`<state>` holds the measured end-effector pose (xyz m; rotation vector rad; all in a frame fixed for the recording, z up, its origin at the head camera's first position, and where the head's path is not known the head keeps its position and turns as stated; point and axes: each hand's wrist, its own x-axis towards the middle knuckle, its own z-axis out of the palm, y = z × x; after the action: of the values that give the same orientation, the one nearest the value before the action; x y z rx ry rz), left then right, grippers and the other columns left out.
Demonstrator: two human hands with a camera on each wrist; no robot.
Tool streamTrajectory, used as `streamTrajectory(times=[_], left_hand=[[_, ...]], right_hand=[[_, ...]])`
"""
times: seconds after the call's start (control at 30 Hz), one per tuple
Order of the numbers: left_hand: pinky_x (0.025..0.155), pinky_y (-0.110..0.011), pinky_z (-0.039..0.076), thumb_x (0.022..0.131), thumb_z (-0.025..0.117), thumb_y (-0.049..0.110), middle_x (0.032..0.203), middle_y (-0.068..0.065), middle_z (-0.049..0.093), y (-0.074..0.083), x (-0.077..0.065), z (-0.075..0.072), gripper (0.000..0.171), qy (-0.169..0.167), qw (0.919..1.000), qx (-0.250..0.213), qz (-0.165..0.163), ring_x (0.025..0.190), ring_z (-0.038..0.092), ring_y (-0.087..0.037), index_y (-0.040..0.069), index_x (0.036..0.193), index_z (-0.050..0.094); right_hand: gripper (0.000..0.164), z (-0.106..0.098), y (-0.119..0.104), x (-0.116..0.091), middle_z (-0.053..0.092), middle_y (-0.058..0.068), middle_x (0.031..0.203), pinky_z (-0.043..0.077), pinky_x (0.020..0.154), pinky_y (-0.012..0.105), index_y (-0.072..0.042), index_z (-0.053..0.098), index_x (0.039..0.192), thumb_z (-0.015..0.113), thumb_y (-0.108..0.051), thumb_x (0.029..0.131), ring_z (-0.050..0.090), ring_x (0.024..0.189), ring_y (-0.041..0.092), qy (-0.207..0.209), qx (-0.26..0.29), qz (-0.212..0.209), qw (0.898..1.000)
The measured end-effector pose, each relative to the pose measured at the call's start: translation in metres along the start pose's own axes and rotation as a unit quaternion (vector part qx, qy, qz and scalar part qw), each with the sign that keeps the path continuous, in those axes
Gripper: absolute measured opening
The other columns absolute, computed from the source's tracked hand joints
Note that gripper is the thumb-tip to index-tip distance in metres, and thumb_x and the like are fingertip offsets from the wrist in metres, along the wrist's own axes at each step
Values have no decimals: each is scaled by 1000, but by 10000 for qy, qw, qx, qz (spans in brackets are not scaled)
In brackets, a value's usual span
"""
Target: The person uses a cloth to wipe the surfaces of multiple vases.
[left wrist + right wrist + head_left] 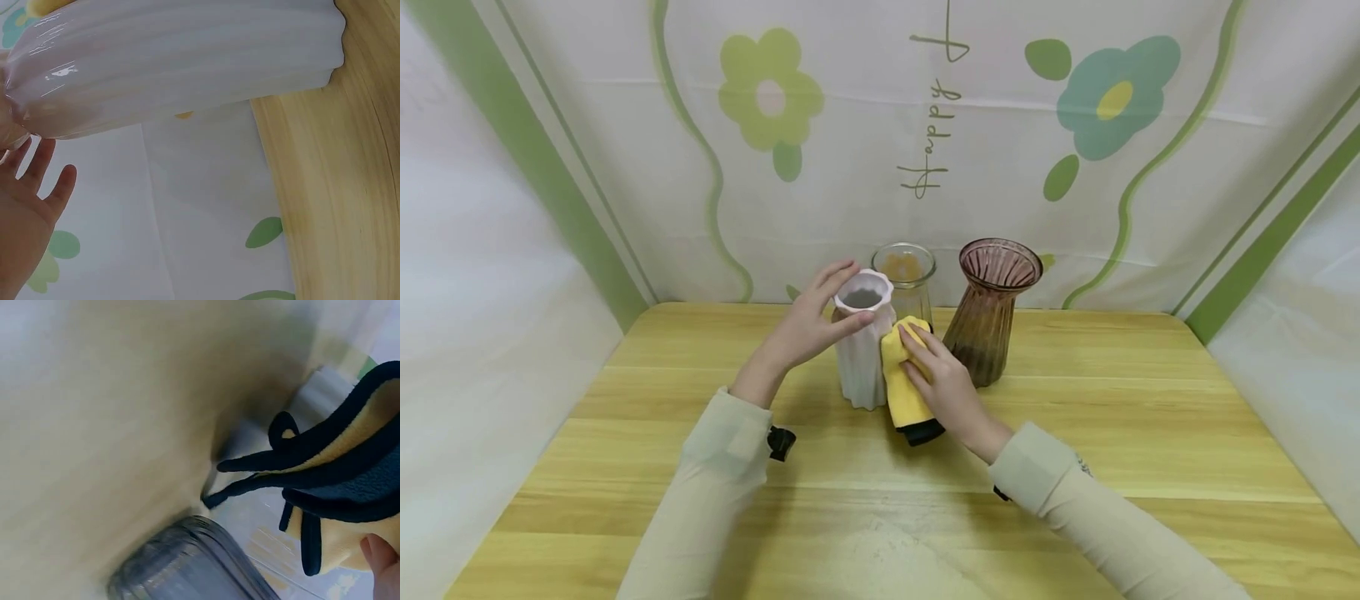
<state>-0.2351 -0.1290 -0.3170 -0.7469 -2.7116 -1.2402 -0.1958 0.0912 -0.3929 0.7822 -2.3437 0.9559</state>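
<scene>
A ribbed white vase (861, 367) with a scalloped, pinkish rim stands upright on the table. My left hand (811, 318) grips it near the rim, thumb on the near side and fingers at the far side; in the left wrist view the glossy vase (181, 62) fills the top. My right hand (952, 392) holds a folded yellow cloth (904, 390) with dark edging against the vase's right side. The right wrist view has the cloth (350, 544) hanging in loose folds, with part of the thumb on it.
Behind the white vase stands a clear glass vase (917, 293). A ribbed purple-brown glass vase (985, 329) with a flared mouth is to the right, close to my right hand. The wooden table (1120, 417) meets a printed white curtain (865, 108) at the back.
</scene>
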Motion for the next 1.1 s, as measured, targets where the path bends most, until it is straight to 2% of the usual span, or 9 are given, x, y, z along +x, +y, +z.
streamTrajectory(times=[0.17,0.3,0.43,0.63,0.7,0.77,0.9,1.0,1.1], left_hand=[[109,-57,34,86,59,59,151,-9,36,1,0,-1,82,145,9996,192,115,138,36,-32,14,149,34],[110,-57,33,76,47,78,151,-10,37,3,0,-2,99,173,9994,254,143,139,35,-33,12,149,34],[112,-57,30,69,35,87,152,-12,35,5,0,-3,112,128,9994,188,248,141,33,-34,8,149,33],[114,-60,23,69,34,89,156,-14,28,5,0,-4,114,-86,9994,-158,285,144,25,-36,8,150,30],[115,-62,21,71,36,87,157,-13,26,5,0,-4,112,-180,9989,-363,248,146,22,-36,9,151,29],[115,-63,19,77,40,82,158,-12,23,5,0,-4,104,-267,9980,-517,236,146,20,-35,10,151,27],[116,-62,17,94,48,54,160,-9,20,4,1,-4,75,-362,9974,-612,149,148,17,-32,13,152,25],[116,-60,18,96,51,35,160,-8,20,4,2,-3,66,-346,9978,-552,102,148,17,-30,14,152,25],[116,-60,18,95,52,32,160,-6,19,3,3,-1,66,-305,9982,-519,46,148,16,-30,13,152,26]], right_hand=[[48,4,9,-10,54,20,135,52,94,42,-4,54,134,66,-5,88,56,121,37,-437,-255,164,9986],[49,7,11,-13,53,20,136,51,94,43,-5,54,135,66,-6,88,56,122,36,-537,-296,187,9979],[48,6,8,-11,54,20,136,52,94,43,-5,56,134,67,-4,87,56,121,37,-364,-194,81,9991],[49,3,2,-2,55,22,134,53,92,41,-3,56,133,68,-1,85,57,119,38,170,-15,-143,9998],[50,2,0,3,54,23,134,54,90,40,-2,55,133,68,-1,85,58,118,38,356,39,-224,9991],[50,0,-3,9,54,23,135,54,89,40,-1,55,133,68,-1,85,58,118,38,505,94,-275,9983],[49,-3,-6,15,53,22,136,54,89,40,-2,55,133,67,-1,85,58,118,38,567,124,-311,9978],[49,-3,-6,13,53,23,135,55,88,38,-1,55,133,67,0,85,58,118,37,452,128,-297,9985],[48,-2,-3,9,54,23,134,55,88,38,-1,55,133,66,0,86,59,117,38,322,131,-234,9991]])
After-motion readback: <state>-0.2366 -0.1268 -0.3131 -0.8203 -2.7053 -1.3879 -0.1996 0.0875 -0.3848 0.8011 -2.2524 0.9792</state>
